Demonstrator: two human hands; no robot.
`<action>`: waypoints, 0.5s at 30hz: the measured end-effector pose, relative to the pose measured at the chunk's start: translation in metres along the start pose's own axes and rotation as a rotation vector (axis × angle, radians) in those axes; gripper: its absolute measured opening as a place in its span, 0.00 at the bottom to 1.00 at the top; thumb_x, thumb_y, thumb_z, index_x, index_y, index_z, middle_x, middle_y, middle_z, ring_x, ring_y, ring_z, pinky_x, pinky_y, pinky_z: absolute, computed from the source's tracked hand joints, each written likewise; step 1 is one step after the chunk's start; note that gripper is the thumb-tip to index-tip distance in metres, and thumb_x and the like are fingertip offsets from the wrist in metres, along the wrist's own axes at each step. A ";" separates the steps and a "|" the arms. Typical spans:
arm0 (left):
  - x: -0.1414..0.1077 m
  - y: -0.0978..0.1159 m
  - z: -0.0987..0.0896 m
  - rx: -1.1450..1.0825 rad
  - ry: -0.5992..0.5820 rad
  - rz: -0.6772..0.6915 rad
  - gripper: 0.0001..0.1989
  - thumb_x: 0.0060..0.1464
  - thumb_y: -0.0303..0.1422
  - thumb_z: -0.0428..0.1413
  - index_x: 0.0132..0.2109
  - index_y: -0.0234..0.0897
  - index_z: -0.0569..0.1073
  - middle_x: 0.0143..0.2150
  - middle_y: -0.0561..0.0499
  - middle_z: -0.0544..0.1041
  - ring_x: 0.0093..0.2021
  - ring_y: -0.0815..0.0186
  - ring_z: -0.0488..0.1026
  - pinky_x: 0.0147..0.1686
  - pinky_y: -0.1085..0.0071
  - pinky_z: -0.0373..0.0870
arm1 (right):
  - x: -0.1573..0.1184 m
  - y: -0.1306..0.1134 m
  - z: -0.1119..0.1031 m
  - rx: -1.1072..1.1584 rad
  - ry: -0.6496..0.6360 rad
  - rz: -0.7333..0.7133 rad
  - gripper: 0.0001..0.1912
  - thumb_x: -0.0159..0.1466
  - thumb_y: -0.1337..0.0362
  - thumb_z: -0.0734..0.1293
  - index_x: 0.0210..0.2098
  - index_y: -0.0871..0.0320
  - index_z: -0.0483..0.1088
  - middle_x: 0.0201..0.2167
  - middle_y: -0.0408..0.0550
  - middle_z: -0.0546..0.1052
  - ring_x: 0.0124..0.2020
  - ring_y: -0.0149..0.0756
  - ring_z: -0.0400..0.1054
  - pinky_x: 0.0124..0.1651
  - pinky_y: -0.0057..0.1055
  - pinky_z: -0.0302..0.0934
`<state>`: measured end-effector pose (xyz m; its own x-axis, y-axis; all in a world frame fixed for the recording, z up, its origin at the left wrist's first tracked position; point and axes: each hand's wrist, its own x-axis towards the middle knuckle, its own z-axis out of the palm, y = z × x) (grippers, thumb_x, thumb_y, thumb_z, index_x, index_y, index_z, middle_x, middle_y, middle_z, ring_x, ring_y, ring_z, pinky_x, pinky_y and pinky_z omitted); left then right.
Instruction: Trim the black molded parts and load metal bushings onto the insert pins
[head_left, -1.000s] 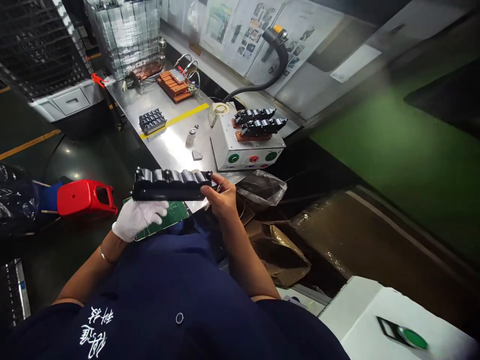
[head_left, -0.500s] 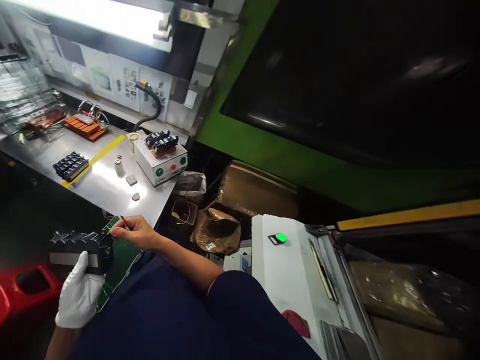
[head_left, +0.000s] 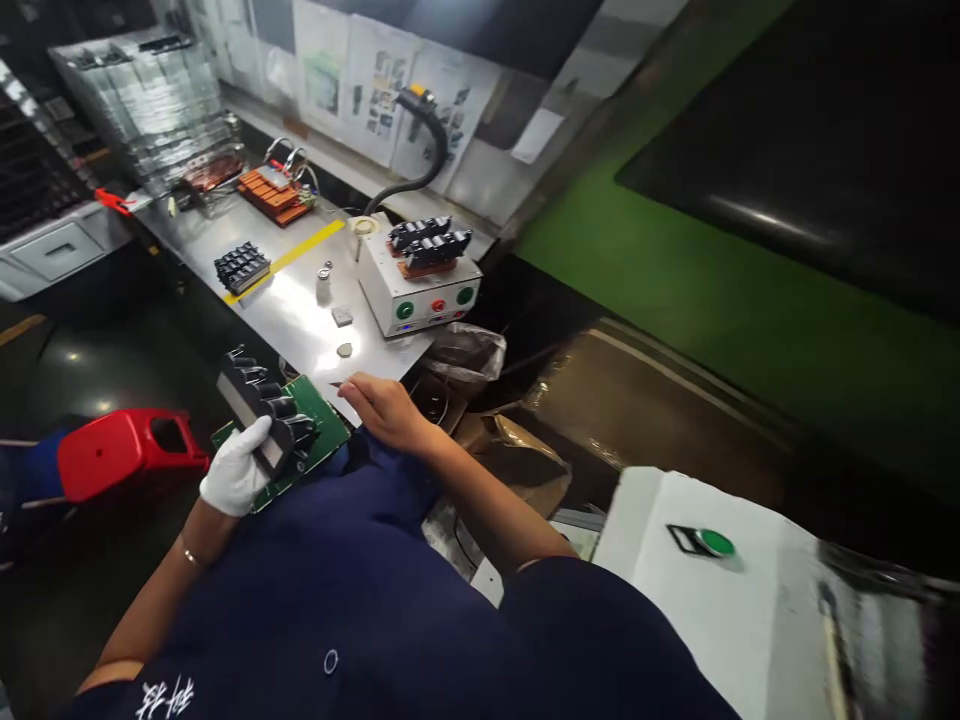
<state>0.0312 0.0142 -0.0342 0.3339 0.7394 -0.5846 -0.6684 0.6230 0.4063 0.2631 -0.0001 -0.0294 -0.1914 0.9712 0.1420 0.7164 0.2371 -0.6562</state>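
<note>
My left hand (head_left: 236,472), in a white glove, is closed round a black ribbed moulded part (head_left: 281,408) with a flat grey side. The part is tilted, its rounded ribs turned up and right. Beneath it, a green board (head_left: 324,418) lies across my lap. My bare right hand (head_left: 381,408) is above the near corner of the metal table, to the right of the part and apart from it. Its fingers pinch a thin dark pointed tool (head_left: 336,386), mostly hidden, whose exact kind I cannot tell.
On the metal table (head_left: 285,312) are another black ribbed part (head_left: 241,268), a small bottle (head_left: 323,284), a grey block (head_left: 342,316) and an orange fixture (head_left: 277,190). A white control box (head_left: 386,300) carries black parts. A red stool (head_left: 112,455) stands left; a green button (head_left: 715,543) is at right.
My view has swung left. The black part has turned from nearly level to a steep tilt, and my right hand has drawn away from its end with the thin tool.
</note>
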 end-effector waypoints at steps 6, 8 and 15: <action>-0.011 -0.008 0.009 0.152 -0.136 -0.050 0.26 0.53 0.20 0.56 0.60 0.32 0.70 0.40 0.43 0.83 0.40 0.55 0.81 0.50 0.57 0.76 | -0.003 -0.022 0.004 0.022 -0.070 -0.488 0.31 0.65 0.37 0.55 0.26 0.59 0.66 0.22 0.43 0.66 0.24 0.29 0.57 0.28 0.27 0.46; -0.012 -0.010 0.008 0.138 -0.160 -0.050 0.24 0.53 0.21 0.57 0.58 0.32 0.71 0.41 0.43 0.82 0.42 0.54 0.80 0.50 0.57 0.75 | -0.001 -0.023 0.009 -0.005 -0.029 -0.498 0.32 0.65 0.38 0.54 0.23 0.59 0.64 0.21 0.42 0.63 0.23 0.28 0.55 0.27 0.28 0.44; -0.012 -0.016 0.013 -0.035 0.029 0.035 0.18 0.59 0.21 0.52 0.55 0.31 0.74 0.38 0.45 0.83 0.37 0.61 0.81 0.46 0.64 0.78 | 0.009 -0.016 0.023 -0.076 0.186 -0.515 0.31 0.68 0.43 0.54 0.20 0.58 0.62 0.20 0.43 0.62 0.23 0.29 0.55 0.28 0.29 0.44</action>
<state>0.0466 -0.0015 -0.0242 0.2908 0.7524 -0.5911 -0.7021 0.5875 0.4024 0.2342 0.0041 -0.0344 -0.4135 0.7152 0.5635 0.6087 0.6774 -0.4130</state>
